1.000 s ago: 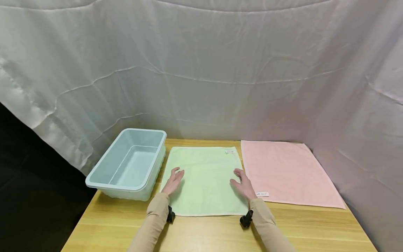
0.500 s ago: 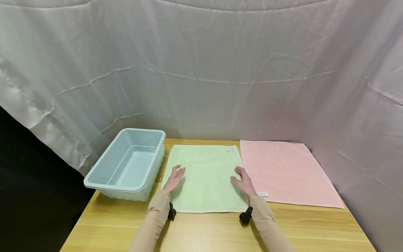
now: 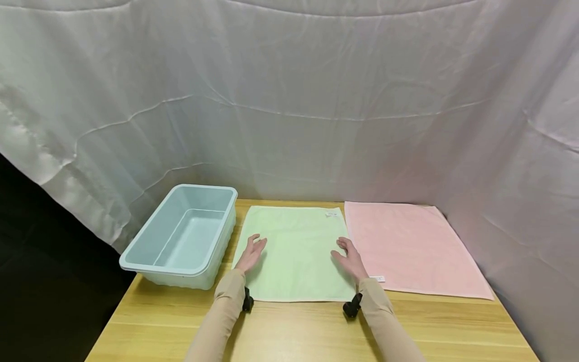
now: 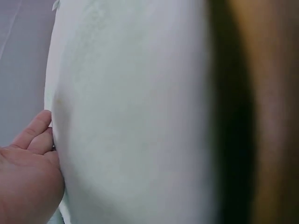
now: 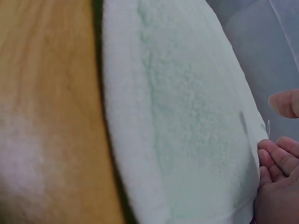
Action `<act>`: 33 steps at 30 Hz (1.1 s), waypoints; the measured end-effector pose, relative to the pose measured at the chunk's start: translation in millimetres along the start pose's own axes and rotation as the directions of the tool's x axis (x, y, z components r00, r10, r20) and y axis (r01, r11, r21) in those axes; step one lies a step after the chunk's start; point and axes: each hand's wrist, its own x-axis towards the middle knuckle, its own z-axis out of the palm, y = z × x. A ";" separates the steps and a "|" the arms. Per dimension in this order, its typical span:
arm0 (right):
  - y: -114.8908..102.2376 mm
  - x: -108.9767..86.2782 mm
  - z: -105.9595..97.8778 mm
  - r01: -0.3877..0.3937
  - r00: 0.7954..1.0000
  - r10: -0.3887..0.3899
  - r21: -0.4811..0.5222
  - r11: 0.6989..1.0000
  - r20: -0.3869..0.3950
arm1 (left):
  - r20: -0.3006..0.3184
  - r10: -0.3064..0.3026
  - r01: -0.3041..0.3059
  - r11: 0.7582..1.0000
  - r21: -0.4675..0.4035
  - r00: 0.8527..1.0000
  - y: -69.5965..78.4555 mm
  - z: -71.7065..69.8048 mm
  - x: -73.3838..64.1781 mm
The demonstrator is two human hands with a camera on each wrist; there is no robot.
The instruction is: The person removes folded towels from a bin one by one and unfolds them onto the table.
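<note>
A pale green towel (image 3: 298, 261) lies spread flat on the table, its white label at the far right corner. My left hand (image 3: 252, 253) rests at its left side with fingers loosely extended. Over the towel's right side, my right hand (image 3: 351, 259) has its thumb apart from the fingers, which bend slightly. Neither hand grips the cloth. In the left wrist view, the fingertips (image 4: 46, 119) meet the towel surface; the right wrist view shows fingers (image 5: 275, 156) low against the cloth, with the thumb raised.
Left of the towel stands a light blue plastic basin (image 3: 203, 196) with nothing in it. A pink towel (image 3: 411, 246) lies flat on the right, close beside the green one. A grey curtain (image 3: 289, 125) hangs behind the wooden table (image 3: 298, 332).
The green towel has slid a little away from me, toward the table's far edge, and both hands have moved forward with it. Basin and pink towel stay put.
</note>
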 end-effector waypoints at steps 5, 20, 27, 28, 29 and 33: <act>-1.5 0.8 -0.7 0.004 1.000 -0.004 0.006 1.000 0.006 | -0.001 0.003 -0.003 1.000 0.001 1.000 -0.2 0.2 1.1; -5.4 5.2 -2.5 -0.007 1.000 0.007 -0.008 1.000 0.014 | 0.025 0.045 -0.046 0.998 0.053 0.999 4.0 3.9 -1.1; -9.4 -6.0 -10.4 -0.006 1.000 0.006 -0.027 1.000 0.025 | 0.049 0.061 -0.068 0.986 0.154 0.997 7.5 3.9 -14.3; -9.7 -8.1 -12.0 -0.012 1.000 0.013 -0.031 0.999 0.023 | 0.049 0.062 -0.069 0.985 0.161 0.997 8.0 3.7 -16.3; -9.6 -10.1 -13.6 -0.014 1.000 0.015 -0.035 0.999 0.023 | 0.047 0.066 -0.073 0.983 0.168 0.997 8.6 3.4 -18.2; -8.0 -16.9 -20.4 -0.007 1.000 0.008 -0.031 0.999 0.027 | 0.022 0.054 -0.058 0.981 0.184 0.998 9.1 2.6 -25.7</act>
